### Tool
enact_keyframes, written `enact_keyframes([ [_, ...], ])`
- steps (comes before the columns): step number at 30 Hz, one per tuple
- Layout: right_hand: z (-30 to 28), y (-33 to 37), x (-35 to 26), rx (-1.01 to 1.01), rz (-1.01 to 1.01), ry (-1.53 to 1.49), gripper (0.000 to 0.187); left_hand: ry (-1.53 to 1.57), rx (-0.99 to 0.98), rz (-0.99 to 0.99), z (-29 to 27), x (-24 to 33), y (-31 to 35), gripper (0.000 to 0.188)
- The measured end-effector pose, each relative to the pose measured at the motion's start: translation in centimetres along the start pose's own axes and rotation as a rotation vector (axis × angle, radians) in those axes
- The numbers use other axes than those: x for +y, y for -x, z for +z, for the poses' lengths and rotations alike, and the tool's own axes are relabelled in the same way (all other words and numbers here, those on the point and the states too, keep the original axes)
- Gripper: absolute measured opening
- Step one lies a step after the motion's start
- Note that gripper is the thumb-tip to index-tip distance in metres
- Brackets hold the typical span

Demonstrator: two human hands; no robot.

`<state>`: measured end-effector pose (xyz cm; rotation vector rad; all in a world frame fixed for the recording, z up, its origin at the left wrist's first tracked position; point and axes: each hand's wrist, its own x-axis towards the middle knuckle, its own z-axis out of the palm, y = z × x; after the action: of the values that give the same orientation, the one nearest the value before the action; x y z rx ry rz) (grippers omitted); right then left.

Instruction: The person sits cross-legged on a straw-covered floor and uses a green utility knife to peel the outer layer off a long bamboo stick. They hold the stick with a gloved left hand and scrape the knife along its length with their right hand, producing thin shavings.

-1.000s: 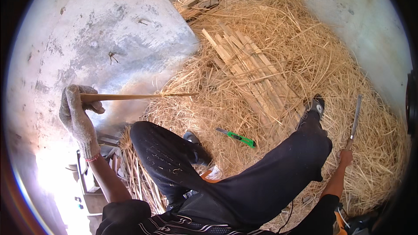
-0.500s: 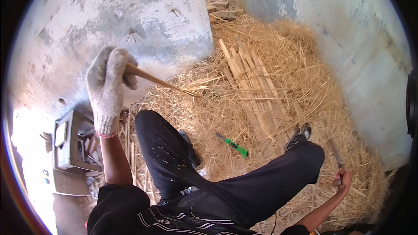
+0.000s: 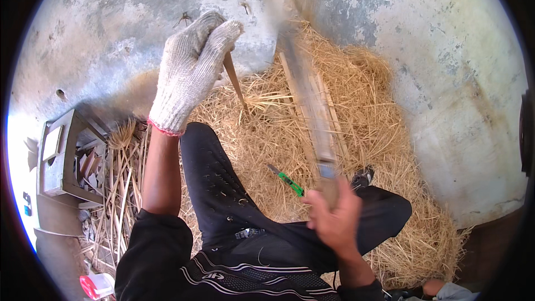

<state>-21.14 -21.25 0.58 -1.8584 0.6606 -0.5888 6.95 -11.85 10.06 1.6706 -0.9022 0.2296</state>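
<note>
My left hand (image 3: 192, 72), in a white knitted glove with a red-edged cuff, is raised at the upper left, its fingers closed round a narrow wooden strip (image 3: 234, 82). The strip slants down toward the straw. My bare right hand (image 3: 339, 217) grips the handle of a long-bladed knife (image 3: 312, 100) in front of my body. Its blade points up and away and is smeared by motion. On the straw between my legs lies a green utility knife (image 3: 291, 184) with its blade out.
Straw shavings (image 3: 362, 83) cover the floor, with long split strips (image 3: 336, 117) on them. Worn plaster walls (image 3: 446, 78) stand ahead and right. At left are a wooden cabinet (image 3: 58, 159), thin sticks (image 3: 125, 189) and a red-and-white container (image 3: 97, 285). Grey cloth (image 3: 460, 291) shows lower right.
My right hand has brought the knife from the far right to the middle, blade raised. My left hand has moved up and right with the strip, which now hangs more steeply.
</note>
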Motion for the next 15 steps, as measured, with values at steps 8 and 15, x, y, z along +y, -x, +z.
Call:
enact_keyframes([
  [8,8.9,-4.3,9.6,-0.079,-0.054,0.416,0.029,0.029,0.015,0.047,-1.3,-1.5,0.5,0.032],
  [15,9.1,-2.7,3.0,0.05,-0.093,0.139,0.026,0.025,0.108,0.058,-2.3,-2.9,-0.4,0.034],
])
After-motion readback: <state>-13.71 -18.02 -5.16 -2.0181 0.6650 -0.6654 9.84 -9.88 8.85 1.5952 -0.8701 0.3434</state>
